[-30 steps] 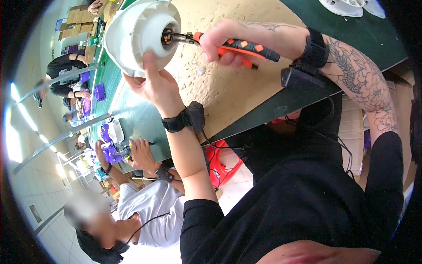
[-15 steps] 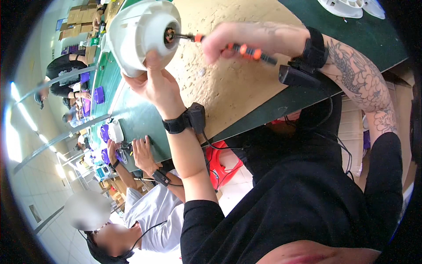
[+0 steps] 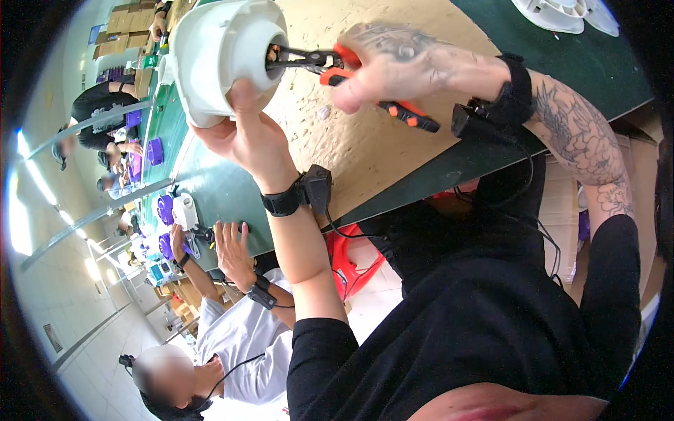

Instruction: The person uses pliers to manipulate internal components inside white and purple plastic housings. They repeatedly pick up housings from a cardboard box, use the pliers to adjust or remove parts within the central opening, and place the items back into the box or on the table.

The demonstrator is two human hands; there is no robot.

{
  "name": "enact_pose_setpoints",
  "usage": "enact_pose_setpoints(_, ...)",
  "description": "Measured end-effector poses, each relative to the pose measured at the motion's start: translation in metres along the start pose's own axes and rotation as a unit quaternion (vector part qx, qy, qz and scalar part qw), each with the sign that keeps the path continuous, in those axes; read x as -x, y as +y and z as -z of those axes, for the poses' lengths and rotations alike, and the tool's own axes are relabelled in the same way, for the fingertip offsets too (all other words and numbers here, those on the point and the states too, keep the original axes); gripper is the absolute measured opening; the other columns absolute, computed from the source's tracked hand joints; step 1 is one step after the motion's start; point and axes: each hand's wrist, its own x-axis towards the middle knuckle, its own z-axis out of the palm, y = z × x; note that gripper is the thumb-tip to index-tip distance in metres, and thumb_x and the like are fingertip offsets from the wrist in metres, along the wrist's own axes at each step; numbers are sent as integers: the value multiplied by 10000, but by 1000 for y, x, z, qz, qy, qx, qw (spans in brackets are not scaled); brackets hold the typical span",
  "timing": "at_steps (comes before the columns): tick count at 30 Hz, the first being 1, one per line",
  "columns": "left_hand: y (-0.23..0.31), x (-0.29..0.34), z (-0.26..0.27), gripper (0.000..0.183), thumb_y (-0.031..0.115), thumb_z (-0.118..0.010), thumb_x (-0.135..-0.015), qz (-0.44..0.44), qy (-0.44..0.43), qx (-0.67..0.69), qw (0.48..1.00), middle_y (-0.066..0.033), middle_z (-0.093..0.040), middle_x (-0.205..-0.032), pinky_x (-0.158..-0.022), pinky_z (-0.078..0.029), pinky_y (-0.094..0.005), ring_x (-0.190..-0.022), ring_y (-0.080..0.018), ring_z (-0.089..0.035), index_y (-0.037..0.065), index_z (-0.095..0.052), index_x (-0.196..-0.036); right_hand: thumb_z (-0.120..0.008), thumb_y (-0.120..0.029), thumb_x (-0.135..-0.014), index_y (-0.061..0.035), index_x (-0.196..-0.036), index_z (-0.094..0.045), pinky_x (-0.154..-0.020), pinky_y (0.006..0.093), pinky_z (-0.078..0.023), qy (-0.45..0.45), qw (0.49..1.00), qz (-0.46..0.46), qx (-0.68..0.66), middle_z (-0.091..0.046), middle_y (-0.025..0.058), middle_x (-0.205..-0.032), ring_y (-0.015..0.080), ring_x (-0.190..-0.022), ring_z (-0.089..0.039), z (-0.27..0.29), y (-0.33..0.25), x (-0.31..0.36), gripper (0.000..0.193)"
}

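My left hand grips a white plastic housing by its underside, thumb against the round rim. The housing is held up at the top left, its dark central opening turned toward my right hand. My right hand is closed around pliers with orange and black handles. The dark jaws reach into the opening, by a small copper-coloured part. Whether the jaws grip that part I cannot make out.
A worn brown board lies on the green table. White plastic parts rest at the far right. To my left a co-worker's hands are near purple and white pieces. A red stool stands below the table edge.
The pliers have turned in my right hand; their handles are now spread apart and the back of my hand faces up. My left hand and the housing have barely moved.
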Motion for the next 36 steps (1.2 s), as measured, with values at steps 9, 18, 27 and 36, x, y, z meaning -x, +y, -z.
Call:
enact_pose_setpoints(9, -9, -8, 11, 550, -20, -721, -900, 79, -25, 39, 996, -158, -559, -1330, -1023, -519, -386, -1208, -233, -588, 2, -449, -1378, -644, -375, -817, -74, -777, -630, -641, 294, -402, -38, 997, 8, -68, -497, 13, -717, 128, -675, -476, 5, -4, -4, 303)
enact_pose_setpoints(18, -5, -1, -1, 563, 21, -705, -931, 81, -34, 42, 995, -155, -548, -1320, -977, -573, -377, -1218, -243, -580, 47, -406, -1408, -660, -430, -792, -99, -776, -623, -611, 290, -347, -64, 982, -16, -178, -475, 3, -701, 114, -661, -454, 7, -5, 5, 334)
enact_pose_setpoints(27, -8, 2, -5, 576, 65, -727, -933, 86, -49, 10, 995, -144, -546, -1319, -973, -579, -385, -1201, -224, -581, 55, -400, -1407, -661, -523, -670, -55, -786, -620, -577, 342, -353, -37, 997, -73, 7, -500, 47, -678, 191, -625, -485, 10, -15, 6, 484)
enact_pose_setpoints(36, -8, 2, -4, 563, 51, -705, -946, 95, -49, 40, 993, -128, -542, -1330, -989, -575, -426, -1230, -250, -572, 82, -406, -1422, -671, -499, -676, -110, -738, -595, -516, 317, -296, -56, 991, -80, -87, -415, -2, -660, 136, -570, -422, 11, -11, 3, 402)
